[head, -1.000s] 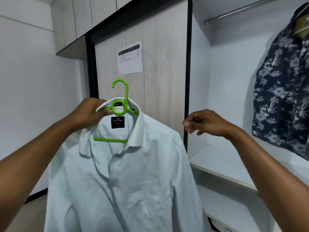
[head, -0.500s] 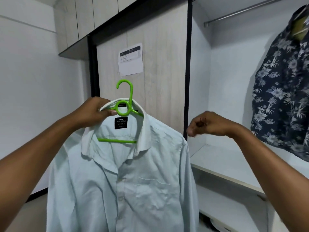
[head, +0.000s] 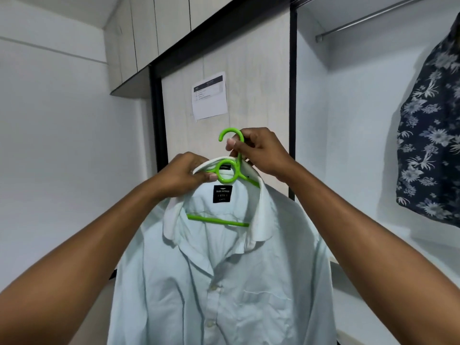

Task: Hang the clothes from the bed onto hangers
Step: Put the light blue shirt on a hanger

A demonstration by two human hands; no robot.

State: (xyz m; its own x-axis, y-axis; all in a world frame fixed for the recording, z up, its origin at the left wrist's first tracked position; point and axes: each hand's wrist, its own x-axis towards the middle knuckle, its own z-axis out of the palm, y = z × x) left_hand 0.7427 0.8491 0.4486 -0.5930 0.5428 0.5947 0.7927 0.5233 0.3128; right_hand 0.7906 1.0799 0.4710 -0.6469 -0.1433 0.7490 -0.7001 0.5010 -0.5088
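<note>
A pale blue button-up shirt [head: 224,282] hangs on a bright green plastic hanger [head: 225,171], held up in front of a closed wardrobe door. My left hand [head: 185,174] grips the hanger's left arm together with the shirt collar, thumb at the green ring. My right hand [head: 257,151] pinches the hanger's hook stem just above the ring. The hanger's lower bar shows inside the open collar.
An open wardrobe bay at the right has a metal rail [head: 368,18] near the top and a white shelf [head: 398,245] below. A dark floral shirt [head: 433,135] hangs at the far right. A paper sheet [head: 210,95] is stuck on the wardrobe door.
My right hand has moved left from empty air and taken hold of the hanger's hook. The shirt and hanger have shifted slightly right and higher in view.
</note>
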